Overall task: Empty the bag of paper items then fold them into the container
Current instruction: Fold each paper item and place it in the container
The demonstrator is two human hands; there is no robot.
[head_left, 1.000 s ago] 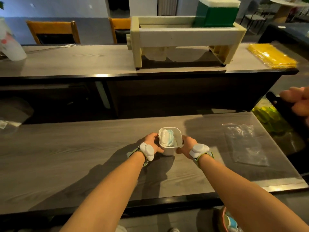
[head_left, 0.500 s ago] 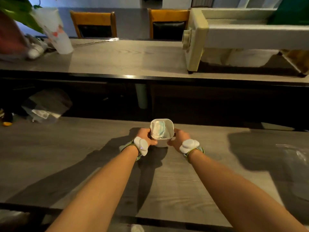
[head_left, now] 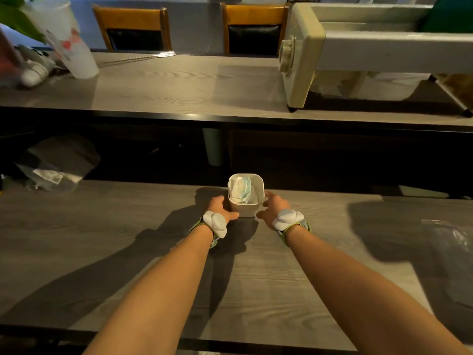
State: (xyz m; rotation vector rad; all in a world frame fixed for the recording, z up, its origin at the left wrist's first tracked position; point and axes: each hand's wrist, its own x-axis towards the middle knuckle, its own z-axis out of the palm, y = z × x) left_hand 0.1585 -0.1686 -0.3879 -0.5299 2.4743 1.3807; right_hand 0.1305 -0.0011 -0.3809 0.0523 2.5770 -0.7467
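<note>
Two arms stretched forward: left hand (head_left: 219, 207) and right hand (head_left: 274, 207) cup opposite sides of white container (head_left: 246, 196), fingers curled round it. It sits upright on counter (head_left: 102, 239) between them, folded white-blue paper items (head_left: 239, 188) packed inside.

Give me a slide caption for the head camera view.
Both hands, left and right, hold a white container of folded paper items on a wooden table.

Left hand (head_left: 220, 206) and right hand (head_left: 274, 206) grip the paper-filled container (head_left: 246, 204).
</note>
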